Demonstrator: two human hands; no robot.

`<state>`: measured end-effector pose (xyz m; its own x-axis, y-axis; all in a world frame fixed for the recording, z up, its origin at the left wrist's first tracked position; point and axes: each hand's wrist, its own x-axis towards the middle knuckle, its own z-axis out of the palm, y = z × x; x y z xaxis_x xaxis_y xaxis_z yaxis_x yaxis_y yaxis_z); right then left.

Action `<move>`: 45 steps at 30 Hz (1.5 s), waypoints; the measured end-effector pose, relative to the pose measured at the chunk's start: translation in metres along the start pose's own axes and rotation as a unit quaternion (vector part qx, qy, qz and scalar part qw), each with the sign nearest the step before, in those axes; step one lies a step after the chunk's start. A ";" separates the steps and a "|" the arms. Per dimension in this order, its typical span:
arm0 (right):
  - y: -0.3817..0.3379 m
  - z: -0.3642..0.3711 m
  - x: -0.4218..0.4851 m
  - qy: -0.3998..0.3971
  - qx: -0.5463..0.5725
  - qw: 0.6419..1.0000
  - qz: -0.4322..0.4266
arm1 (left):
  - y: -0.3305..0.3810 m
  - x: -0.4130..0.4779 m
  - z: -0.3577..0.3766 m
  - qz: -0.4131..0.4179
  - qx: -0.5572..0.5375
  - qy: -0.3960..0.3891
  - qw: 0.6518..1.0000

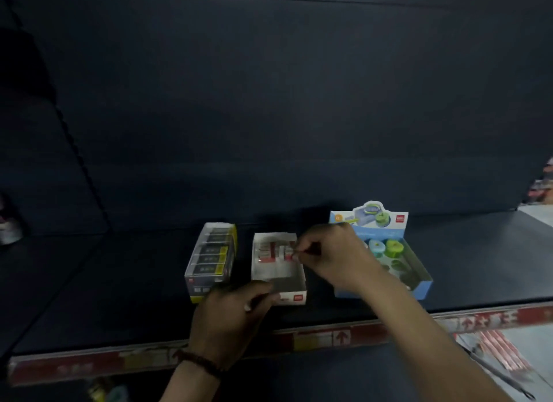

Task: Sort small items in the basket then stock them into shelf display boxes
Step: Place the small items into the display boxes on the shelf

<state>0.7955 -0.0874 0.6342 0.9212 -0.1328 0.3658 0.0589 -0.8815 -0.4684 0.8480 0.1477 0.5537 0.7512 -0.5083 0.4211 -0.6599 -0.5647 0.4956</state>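
A white display box (294, 282) with a red logo stands on the dark shelf, holding several small red-and-white items (273, 251) in its far half. My right hand (332, 253) hovers over the box's right wall and pinches one of those small red-and-white items at the fingertips. My left hand (230, 314) grips the box's near left corner. A beaded bracelet circles my left wrist.
A clear box of dark, yellow-edged items (209, 259) stands left of the white box. A blue display box (419, 270) with green and blue round items stands to the right, partly behind my right arm. The shelf's red price strip (329, 337) runs along the front edge.
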 end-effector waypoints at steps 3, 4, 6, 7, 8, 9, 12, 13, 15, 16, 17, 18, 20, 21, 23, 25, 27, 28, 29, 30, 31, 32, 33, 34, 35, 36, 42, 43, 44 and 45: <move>-0.006 0.015 0.021 -0.048 -0.075 0.996 -0.006 | -0.008 0.001 0.006 0.030 -0.031 -0.009 0.999; -0.007 0.022 0.026 -0.059 -0.093 0.994 -0.013 | -0.009 0.000 0.006 0.026 -0.040 -0.006 0.999; -0.012 0.037 0.033 -0.081 -0.113 0.990 -0.011 | -0.012 -0.001 0.007 0.025 -0.031 0.000 0.999; -0.013 0.043 0.035 -0.089 -0.117 0.989 -0.005 | -0.012 -0.001 0.009 0.031 -0.018 0.005 0.999; -0.015 0.049 0.037 -0.095 -0.120 0.988 -0.002 | -0.012 -0.001 0.010 0.034 -0.010 0.005 0.999; -0.017 0.054 0.038 -0.103 -0.126 0.987 -0.001 | -0.012 -0.001 0.009 0.034 -0.008 0.003 0.999; -0.023 0.060 0.041 -0.123 -0.166 0.978 0.000 | -0.006 0.003 0.002 0.027 -0.015 -0.018 0.999; -0.024 0.060 0.042 -0.125 -0.180 0.976 0.001 | -0.004 0.005 0.000 0.023 -0.020 -0.030 0.999; -0.026 0.061 0.041 -0.124 -0.201 0.972 0.001 | -0.002 0.006 -0.003 0.016 -0.028 -0.056 0.998; -0.027 0.062 0.040 -0.120 -0.204 0.972 0.003 | -0.001 0.005 -0.005 0.013 -0.027 -0.065 0.997; -0.027 0.064 0.039 -0.118 -0.201 0.972 0.009 | -0.001 0.005 -0.005 0.012 -0.025 -0.068 0.997; -0.027 0.065 0.038 -0.115 -0.194 0.974 0.016 | -0.001 0.004 -0.006 0.010 -0.024 -0.068 0.997; -0.026 0.065 0.037 -0.110 -0.180 0.977 0.026 | 0.000 0.003 -0.007 0.003 -0.022 -0.066 0.998; -0.024 0.063 0.039 -0.118 -0.171 0.978 0.023 | -0.001 0.004 -0.006 0.001 -0.018 -0.067 0.998; -0.020 0.054 0.041 -0.159 -0.145 0.977 0.010 | 0.002 0.003 -0.009 -0.004 -0.023 -0.078 0.997; -0.022 0.040 0.039 -0.191 -0.111 0.975 0.000 | 0.014 0.000 -0.021 -0.030 -0.074 -0.078 0.994; -0.025 0.027 0.032 -0.152 -0.058 0.987 -0.008 | 0.025 -0.006 -0.032 -0.065 -0.186 -0.068 0.978; -0.026 0.023 0.026 -0.105 -0.014 0.994 -0.006 | 0.028 -0.010 -0.037 -0.080 -0.250 -0.064 0.963; -0.028 0.022 0.020 -0.054 0.040 0.998 0.000 | 0.028 -0.014 -0.040 -0.096 -0.309 -0.067 0.944; -0.031 0.020 0.013 -0.014 0.097 0.995 0.004 | 0.027 -0.015 -0.043 -0.113 -0.358 -0.074 0.924; -0.035 0.019 0.006 0.015 0.151 0.988 0.009 | 0.027 -0.015 -0.046 -0.126 -0.395 -0.081 0.907; -0.042 0.017 -0.002 0.033 0.202 0.979 0.013 | 0.026 -0.014 -0.049 -0.135 -0.420 -0.085 0.893; -0.048 0.015 -0.009 0.044 0.243 0.969 0.016 | 0.027 -0.013 -0.051 -0.139 -0.443 -0.091 0.881; -0.053 0.014 -0.015 0.048 0.271 0.961 0.015 | 0.028 -0.010 -0.053 -0.144 -0.465 -0.093 0.869; -0.057 0.013 -0.021 0.048 0.287 0.957 0.010 | 0.030 -0.008 -0.056 -0.148 -0.487 -0.093 0.856; -0.060 0.013 -0.026 0.042 0.294 0.955 0.008 | 0.031 -0.005 -0.056 -0.147 -0.503 -0.092 0.847; -0.054 0.016 -0.030 0.017 0.246 0.969 -0.010 | 0.033 -0.001 -0.048 -0.133 -0.506 -0.046 0.851; -0.054 0.017 -0.030 0.018 0.262 0.965 -0.005 | 0.035 0.000 -0.047 -0.139 -0.517 -0.038 0.844; -0.054 0.017 -0.030 0.022 0.281 0.959 -0.002 | 0.037 0.000 -0.045 -0.146 -0.531 -0.029 0.834; -0.054 0.017 -0.030 0.031 0.297 0.954 0.000 | 0.038 0.001 -0.045 -0.155 -0.548 -0.021 0.822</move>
<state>0.7711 -0.0285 0.6345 0.8979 -0.1758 0.4035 0.2828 -0.4720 -0.8350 0.8242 0.1545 0.6074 0.8647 -0.4848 0.1315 -0.0120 0.2416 0.9703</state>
